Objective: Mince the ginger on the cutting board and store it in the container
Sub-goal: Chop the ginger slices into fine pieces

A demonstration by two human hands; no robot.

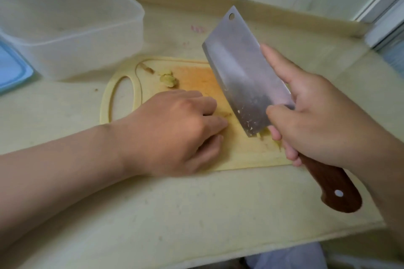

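far left: pale blue plastic lid (11, 70), then clear rectangular plastic container (70, 28), open, apparently no ginger in it yet. pale yellow plastic cutting board (251, 155) with handle hole; small pile of cut ginger pieces (168, 78) near its far edge. left hand (175, 129) curled, fingertips pinning more ginger, mostly hidden. right hand (323, 116) clenched round wooden-handled steel cleaver (247, 76), blade raised and tilted. step: mincing, midway. next likely calls for chopping clear of the knuckles.
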